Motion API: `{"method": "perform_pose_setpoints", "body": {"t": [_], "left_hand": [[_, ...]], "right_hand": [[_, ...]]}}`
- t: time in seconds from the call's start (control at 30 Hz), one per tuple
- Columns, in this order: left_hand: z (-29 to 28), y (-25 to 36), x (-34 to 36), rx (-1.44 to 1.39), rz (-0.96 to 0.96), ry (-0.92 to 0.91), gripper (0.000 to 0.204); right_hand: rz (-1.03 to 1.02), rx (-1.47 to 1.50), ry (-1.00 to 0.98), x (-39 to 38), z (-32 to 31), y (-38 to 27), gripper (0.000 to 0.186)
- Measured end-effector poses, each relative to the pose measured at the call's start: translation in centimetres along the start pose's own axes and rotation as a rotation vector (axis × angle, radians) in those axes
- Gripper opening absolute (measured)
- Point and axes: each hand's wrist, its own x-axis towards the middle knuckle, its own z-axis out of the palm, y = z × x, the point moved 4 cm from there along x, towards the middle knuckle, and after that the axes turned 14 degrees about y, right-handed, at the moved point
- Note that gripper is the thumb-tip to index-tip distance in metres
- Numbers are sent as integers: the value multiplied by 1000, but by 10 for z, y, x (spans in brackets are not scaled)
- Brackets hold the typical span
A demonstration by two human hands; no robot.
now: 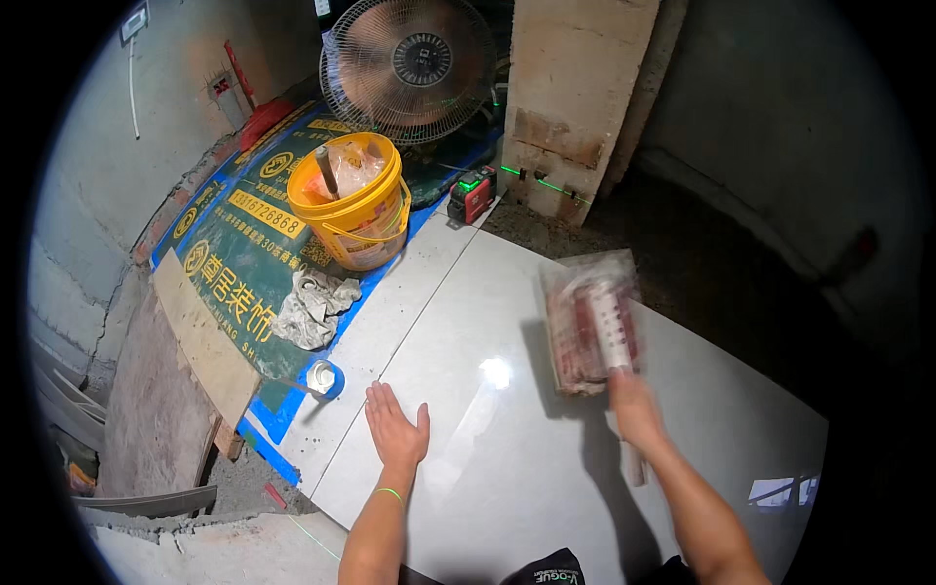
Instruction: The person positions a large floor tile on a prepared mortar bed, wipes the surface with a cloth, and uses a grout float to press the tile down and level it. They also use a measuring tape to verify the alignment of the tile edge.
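Observation:
My left hand [394,434] lies flat on a large glossy pale tile [507,448], fingers stretched and thumb apart, close to the joint with the neighbouring tile [385,327]. A green laser line crosses my left wrist. My right hand [636,414] grips the pale handle of a broad, reddish-brown block [577,336], seemingly wrapped in clear plastic. Motion smears this hand-held block, so its exact kind is unclear. It appears raised above the right part of the tile, casting a shadow there.
A yellow bucket [361,239] with a handled tool inside stands at the back left. Around it are a red-and-black laser level [472,198], a crumpled grey rag [314,307], a blue-and-white round container [324,378] and a fan [409,63]. A concrete pillar [570,97] rises behind.

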Motion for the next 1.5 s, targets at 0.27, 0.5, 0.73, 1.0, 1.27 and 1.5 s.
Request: {"method": "perform_pose_setpoints", "body": {"t": [0.27, 0.5, 0.73, 1.0, 1.27, 1.5], "left_hand": [[0, -6, 1, 14, -3, -118, 86], [2, 23, -36, 388, -316, -132, 83], [8, 21, -42, 443, -296, -153, 83], [-7, 274, -160, 67, 31, -456, 95], [-17, 326, -192, -137, 215, -370, 94], [-12, 331, -199, -170, 217, -325, 90]], "right_hand": [[224, -18, -268, -8, 54, 54, 83], [552, -116, -217, -65, -96, 167, 82], [486, 408, 263, -108, -370, 184, 53], [743, -192, 158, -111, -209, 319, 66], [647, 573, 138, -28, -369, 300, 61], [420, -64, 540, -83, -266, 298, 45]]}}
